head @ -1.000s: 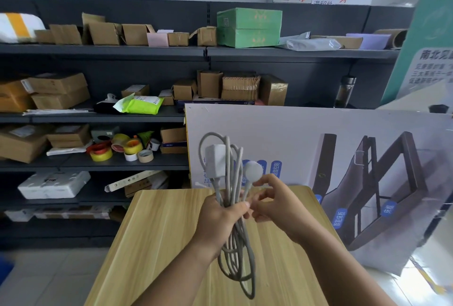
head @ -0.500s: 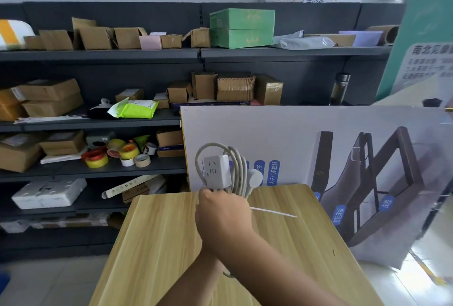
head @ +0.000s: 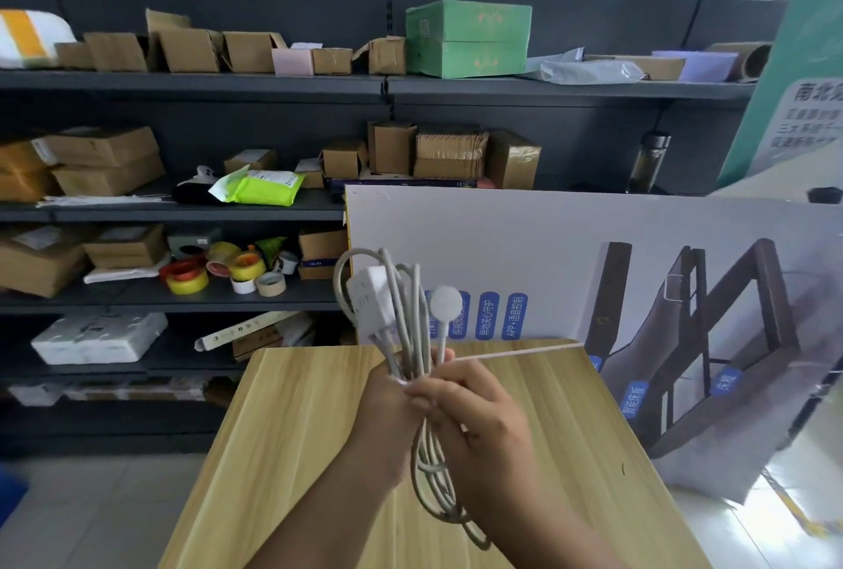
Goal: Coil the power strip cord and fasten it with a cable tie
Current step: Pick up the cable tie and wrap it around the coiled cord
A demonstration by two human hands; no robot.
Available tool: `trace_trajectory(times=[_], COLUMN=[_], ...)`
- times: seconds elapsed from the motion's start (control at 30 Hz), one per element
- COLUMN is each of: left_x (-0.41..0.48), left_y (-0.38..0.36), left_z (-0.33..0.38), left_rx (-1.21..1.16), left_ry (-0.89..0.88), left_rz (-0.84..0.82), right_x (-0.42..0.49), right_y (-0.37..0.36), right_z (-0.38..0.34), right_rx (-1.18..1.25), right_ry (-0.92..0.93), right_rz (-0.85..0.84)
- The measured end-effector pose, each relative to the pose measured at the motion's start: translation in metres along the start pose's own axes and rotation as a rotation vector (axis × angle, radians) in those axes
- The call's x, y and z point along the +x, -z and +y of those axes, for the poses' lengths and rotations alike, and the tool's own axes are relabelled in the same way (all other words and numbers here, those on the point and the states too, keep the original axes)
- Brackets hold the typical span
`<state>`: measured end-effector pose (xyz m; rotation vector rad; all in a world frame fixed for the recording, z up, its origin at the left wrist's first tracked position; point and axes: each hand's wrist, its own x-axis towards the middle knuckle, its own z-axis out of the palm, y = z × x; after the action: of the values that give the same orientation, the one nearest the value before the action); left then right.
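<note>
A coiled grey-white power strip cord is held upright above the wooden table. Its white socket block and round plug stick up at the top; more loops hang below my hands. My left hand is shut around the middle of the bundle. My right hand is pressed against it from the right, fingers pinching a thin white cable tie at the bundle. The tie's long free end points right, toward the table's far corner. How far the tie wraps around the cord is hidden by my fingers.
Dark shelves behind the table hold cardboard boxes, a green box and tape rolls. A large printed board leans against the table's far right side. Tiled floor lies to the left.
My right hand, which covered the bundle half a second ago, has drawn back to the right side. The cord is raised again, and the tie's tail now stands out to the right.
</note>
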<state>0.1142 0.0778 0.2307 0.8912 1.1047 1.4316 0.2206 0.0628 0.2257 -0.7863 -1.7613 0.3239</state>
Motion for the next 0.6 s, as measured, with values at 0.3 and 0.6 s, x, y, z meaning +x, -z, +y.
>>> trace_trajectory(times=[0.3,0.6], left_x=[-0.004,-0.009], left_y=[-0.004,-0.005], left_z=[0.009,0.016], left_rx=[-0.133,-0.251], left_ry=[0.065,0.077], left_rz=[-0.124,-0.217], right_x=[0.005,0.010], right_y=[0.035,0.042], right_z=[-0.006,-0.002], right_rx=[0.370,0.363], right_ry=[-0.493,-0.661], right_rz=[0.302,0.184])
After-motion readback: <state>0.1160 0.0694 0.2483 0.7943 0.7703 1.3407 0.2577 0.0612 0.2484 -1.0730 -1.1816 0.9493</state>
